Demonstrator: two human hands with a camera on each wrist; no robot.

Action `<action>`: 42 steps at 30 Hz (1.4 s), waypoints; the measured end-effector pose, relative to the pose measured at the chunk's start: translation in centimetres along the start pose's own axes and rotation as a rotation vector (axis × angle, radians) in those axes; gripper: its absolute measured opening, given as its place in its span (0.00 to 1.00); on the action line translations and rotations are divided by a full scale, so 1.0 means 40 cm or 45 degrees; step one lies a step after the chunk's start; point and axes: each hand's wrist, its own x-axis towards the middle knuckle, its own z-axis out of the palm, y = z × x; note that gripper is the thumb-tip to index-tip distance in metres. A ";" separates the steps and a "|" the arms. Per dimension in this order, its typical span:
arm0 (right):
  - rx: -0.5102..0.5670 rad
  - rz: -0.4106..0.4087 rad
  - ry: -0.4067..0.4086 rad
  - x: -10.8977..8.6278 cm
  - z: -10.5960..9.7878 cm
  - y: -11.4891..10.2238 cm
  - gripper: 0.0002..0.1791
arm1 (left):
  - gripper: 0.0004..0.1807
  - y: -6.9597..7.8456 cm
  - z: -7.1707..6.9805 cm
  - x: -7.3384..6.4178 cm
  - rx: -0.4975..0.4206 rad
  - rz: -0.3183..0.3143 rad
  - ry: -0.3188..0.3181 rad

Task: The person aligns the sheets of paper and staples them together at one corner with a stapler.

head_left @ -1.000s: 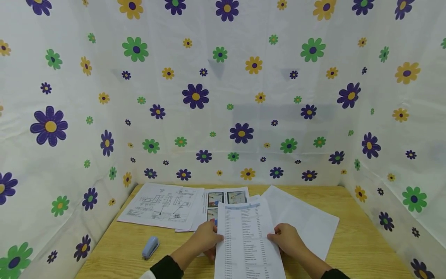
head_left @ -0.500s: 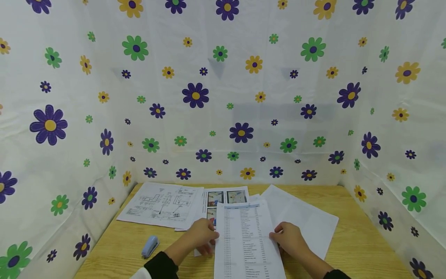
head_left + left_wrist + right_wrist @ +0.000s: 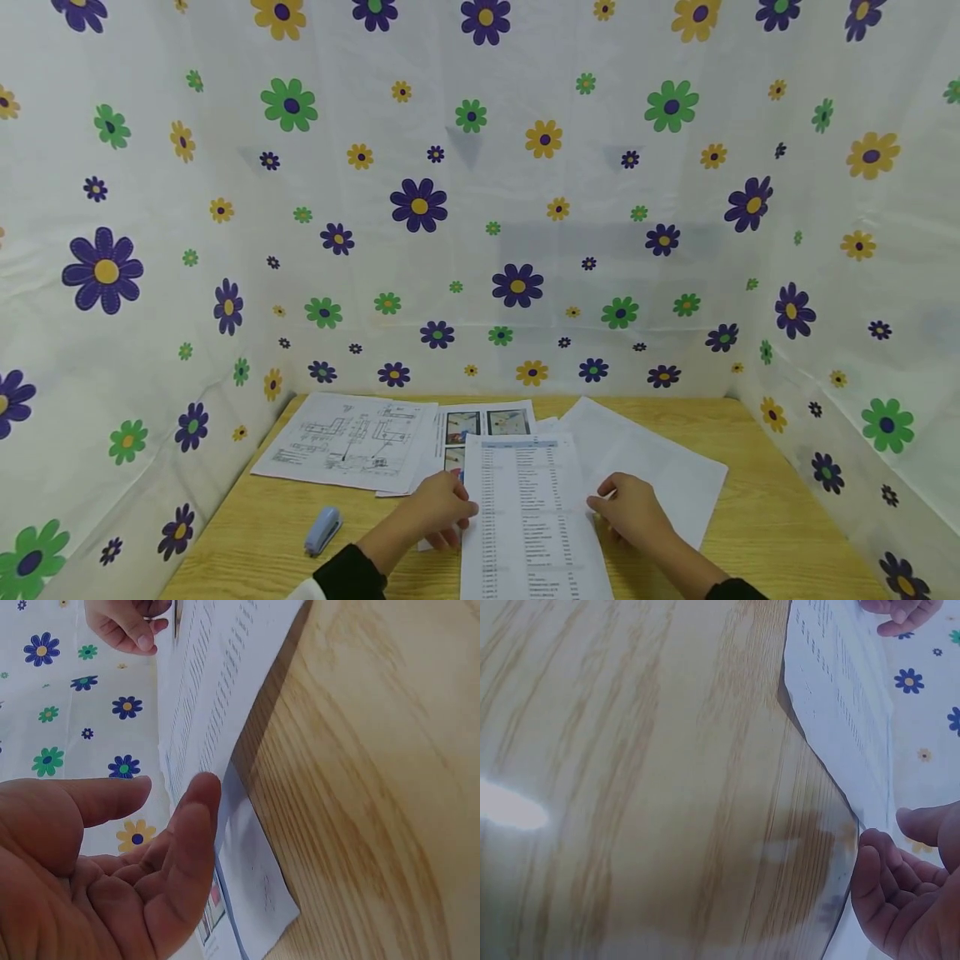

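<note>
A printed sheet (image 3: 525, 517) with columns of text lies at the front middle, over other papers. My left hand (image 3: 442, 504) is at its left edge; in the left wrist view the fingertips of that hand (image 3: 142, 877) touch the sheet's edge, while the thumb stands apart. On the other side, my right hand (image 3: 633, 512) is beside the right edge. Seen from the right wrist, thumb and fingers of this hand (image 3: 907, 892) are separated by a gap, the fingertips at the border of the sheet (image 3: 832, 697). Neither hand pinches the paper.
A blue stapler (image 3: 323, 531) lies on the wooden table (image 3: 247, 533) left of my left hand. Sheets with line drawings (image 3: 352, 442) are at the back left, next to a sheet with photos (image 3: 508, 422). A blank white sheet (image 3: 667, 471) lies right. Flowered curtain (image 3: 480, 250) encloses the table.
My right hand has let go of the sheet's edge and moved slightly right. The left hand has loosened its hold, shifting a little left and partly back. The printed sheet has barely moved.
</note>
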 end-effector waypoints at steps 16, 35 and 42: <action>-0.036 -0.050 0.034 0.008 -0.038 0.017 0.14 | 0.10 0.092 0.163 -0.059 -0.204 0.153 -0.256; -0.105 -0.121 0.075 0.034 -0.148 0.026 0.15 | 0.18 0.202 0.355 -0.067 -0.500 0.061 -0.427; -0.169 -0.154 0.060 0.046 -0.167 0.025 0.16 | 0.23 0.240 0.406 -0.082 -0.503 0.076 -0.418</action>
